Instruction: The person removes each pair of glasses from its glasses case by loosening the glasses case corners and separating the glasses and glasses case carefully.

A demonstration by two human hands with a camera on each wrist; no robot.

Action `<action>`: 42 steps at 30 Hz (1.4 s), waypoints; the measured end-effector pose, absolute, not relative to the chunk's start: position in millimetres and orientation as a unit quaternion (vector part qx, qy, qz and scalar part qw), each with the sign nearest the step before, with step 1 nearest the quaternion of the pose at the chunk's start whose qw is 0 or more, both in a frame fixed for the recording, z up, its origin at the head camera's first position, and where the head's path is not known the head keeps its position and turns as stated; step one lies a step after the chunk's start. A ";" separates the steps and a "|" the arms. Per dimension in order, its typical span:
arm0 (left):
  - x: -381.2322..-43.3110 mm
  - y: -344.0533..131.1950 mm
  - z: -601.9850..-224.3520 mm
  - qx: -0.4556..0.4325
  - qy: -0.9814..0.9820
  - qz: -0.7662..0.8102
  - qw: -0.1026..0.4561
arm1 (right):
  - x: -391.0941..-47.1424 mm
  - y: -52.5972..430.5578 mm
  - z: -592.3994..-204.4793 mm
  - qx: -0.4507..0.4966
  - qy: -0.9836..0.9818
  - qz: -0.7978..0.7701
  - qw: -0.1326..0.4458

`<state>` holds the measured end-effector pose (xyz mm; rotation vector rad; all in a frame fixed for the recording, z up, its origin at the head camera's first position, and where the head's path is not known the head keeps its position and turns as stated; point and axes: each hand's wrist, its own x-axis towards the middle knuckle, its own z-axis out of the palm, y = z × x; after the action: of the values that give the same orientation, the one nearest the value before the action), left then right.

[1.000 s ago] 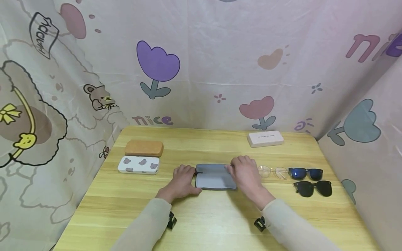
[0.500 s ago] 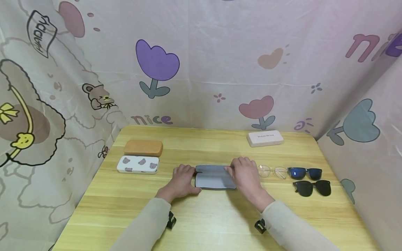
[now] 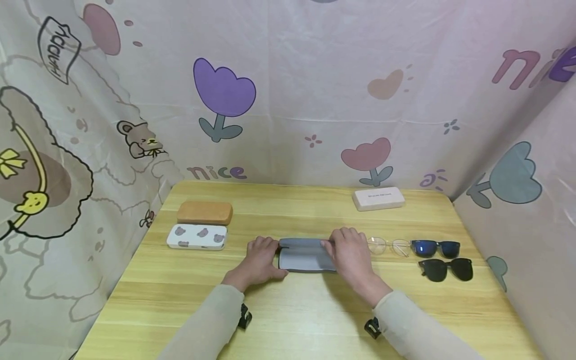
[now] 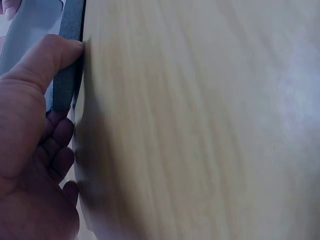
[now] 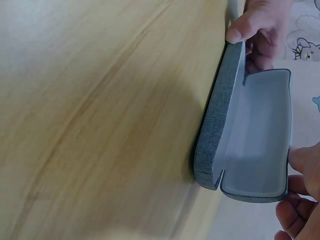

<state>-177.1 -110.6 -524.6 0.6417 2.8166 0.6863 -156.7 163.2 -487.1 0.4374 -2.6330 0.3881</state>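
A grey glasses case (image 3: 305, 260) stands open on the table between my hands, its pale lining showing and nothing visible inside. My left hand (image 3: 257, 262) grips the case's left end; in the left wrist view its thumb (image 4: 52, 56) lies over the front edge, with the other fingers curled at the end. At the other end my right hand (image 3: 353, 257) pinches the lid's rim, which the right wrist view shows between thumb and fingers. There the lid (image 5: 260, 135) stands raised from the base (image 5: 216, 117).
Clear glasses (image 3: 389, 246), blue-lensed sunglasses (image 3: 435, 248) and black sunglasses (image 3: 445, 270) lie to the right. A white case (image 3: 379, 198) is at the back right. On the left are an orange-brown case (image 3: 204, 213) and a bear-patterned case (image 3: 197, 237). A patterned curtain (image 3: 288, 90) rises behind the table.
The lid of the glasses case has tilted a little forward and down over the base, with my right hand on it. My left hand keeps its hold at the left end.
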 end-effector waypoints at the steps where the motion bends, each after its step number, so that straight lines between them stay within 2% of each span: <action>1: -177.1 -110.6 -524.8 0.215 0.945 0.229 0.086 | -156.7 163.1 -487.4 0.158 -0.952 0.139 0.222; 16: -178.1 -110.5 -525.3 0.217 0.947 0.221 0.085 | -154.2 162.3 -488.4 0.149 -0.955 0.137 0.216; 42: -179.8 -111.3 -528.5 0.218 0.948 0.218 0.084 | -152.5 162.2 -492.5 0.159 -0.946 0.139 0.245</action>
<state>-179.8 -111.3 -528.5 0.6512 2.8277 0.6497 -152.5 162.2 -492.5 0.4339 -2.5830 0.3787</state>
